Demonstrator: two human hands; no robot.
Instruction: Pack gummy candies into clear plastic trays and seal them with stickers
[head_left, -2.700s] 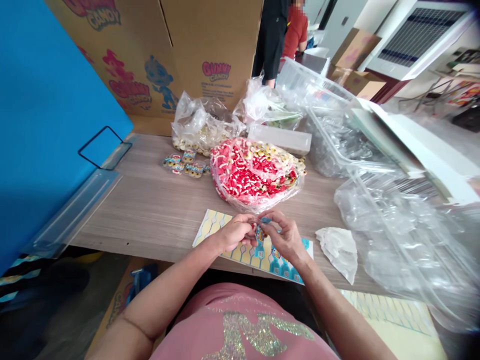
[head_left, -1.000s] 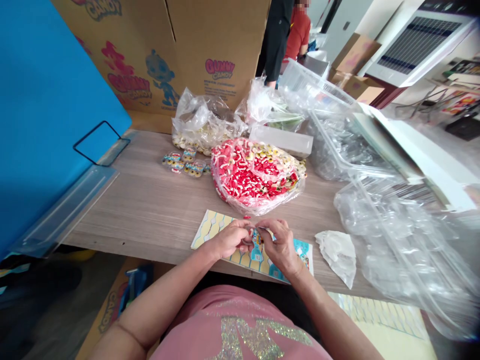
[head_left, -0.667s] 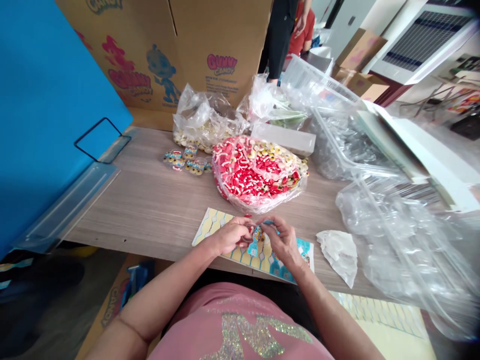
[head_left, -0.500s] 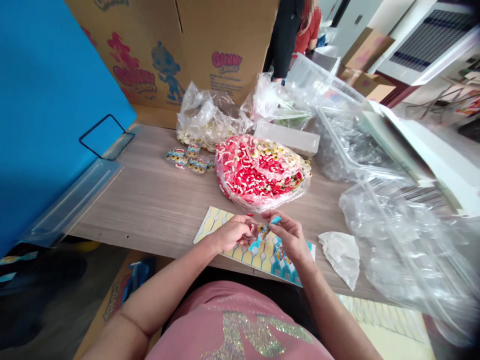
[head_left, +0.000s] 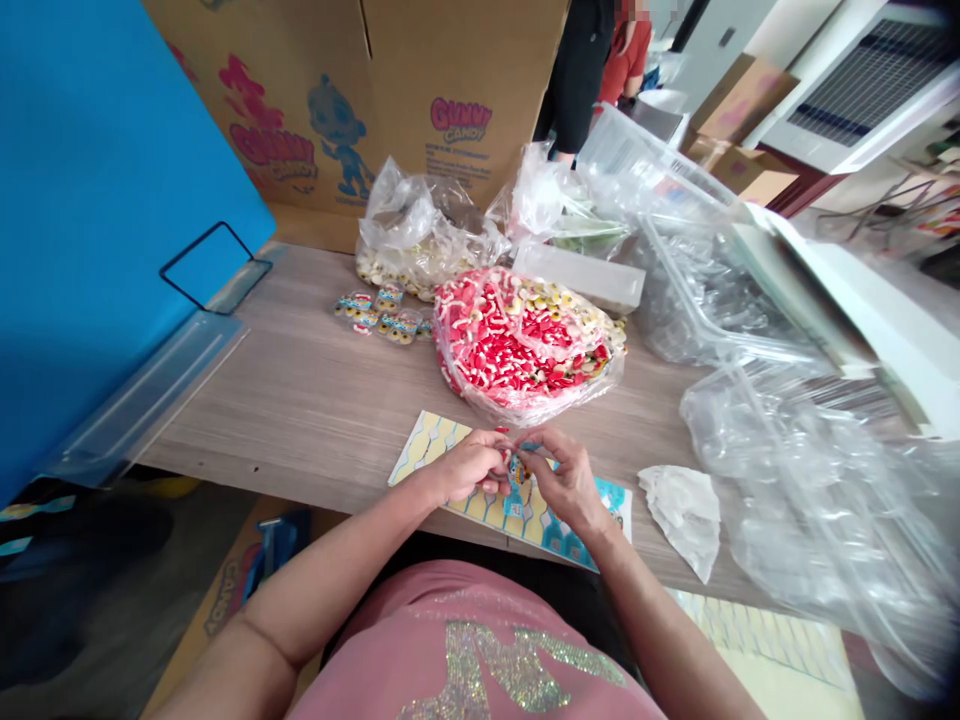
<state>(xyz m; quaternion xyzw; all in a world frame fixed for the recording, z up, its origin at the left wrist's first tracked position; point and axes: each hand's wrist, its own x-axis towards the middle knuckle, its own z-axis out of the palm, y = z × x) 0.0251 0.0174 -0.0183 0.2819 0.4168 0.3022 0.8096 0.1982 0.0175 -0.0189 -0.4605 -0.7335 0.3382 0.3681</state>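
Observation:
My left hand [head_left: 466, 466] is closed around a small clear candy pack, mostly hidden by the fingers, with red and white pieces showing. Pinched at its top edge by my right hand [head_left: 564, 482] is a blue printed sticker [head_left: 514, 500], whose lower end hangs between the hands. Both hands meet over a sheet of stickers [head_left: 421, 448], yellow backing at left and blue labels at right. Just beyond lies a large open bag of red, white and yellow gummy candies [head_left: 525, 350]. Several labelled candy packs [head_left: 397, 325] rest on the table to its left.
A blue panel [head_left: 112, 200] stands at left and a large cardboard box [head_left: 397, 90] at the back. Clear plastic trays [head_left: 795, 480] crowd the right side. Crumpled white paper [head_left: 681, 515] lies right of the sheet. A person in dark trousers [head_left: 574, 90] stands behind the table.
My right hand has moved left, closer to my left hand, bringing the sticker's upper end against the pack. The sticker's lower end now hangs more upright. The view has shifted slightly.

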